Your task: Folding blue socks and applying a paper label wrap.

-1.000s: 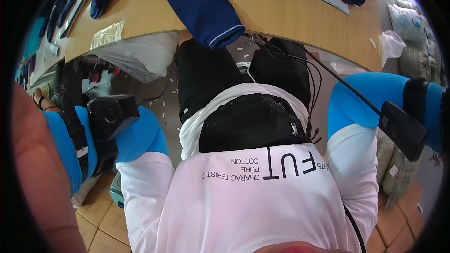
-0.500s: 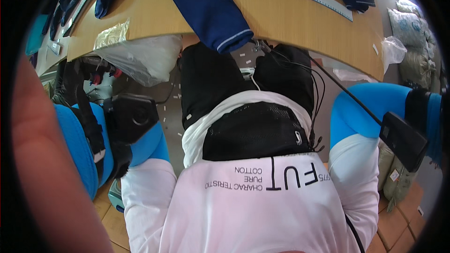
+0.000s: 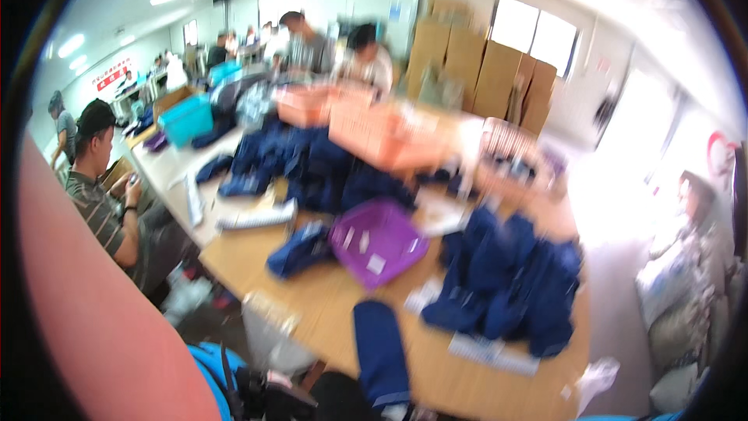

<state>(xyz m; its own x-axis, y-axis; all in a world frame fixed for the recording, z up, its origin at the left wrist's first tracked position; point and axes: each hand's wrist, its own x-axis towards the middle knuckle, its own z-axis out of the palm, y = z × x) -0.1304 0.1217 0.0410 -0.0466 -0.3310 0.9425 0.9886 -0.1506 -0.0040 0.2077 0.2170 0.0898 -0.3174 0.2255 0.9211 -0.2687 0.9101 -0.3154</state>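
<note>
A large blurred skin-coloured shape fills the left edge, very close to the lens. It may be my left hand or arm, and its fingers do not show. A bit of my blue sleeve shows at the bottom left. My right hand is out of view. Ahead stands a long wooden table. On it lie a folded dark blue garment near the front edge, a purple tray with small tags, and a heap of dark blue garments to the right.
More blue garments and orange baskets cover the far table. A seated person in a striped shirt is at the left, and others work farther back. Cardboard boxes stand by the windows. A white bag hangs below the table edge.
The view has swung up from my lap and white shirt to the table and room. The skin-coloured shape at the left has grown larger.
</note>
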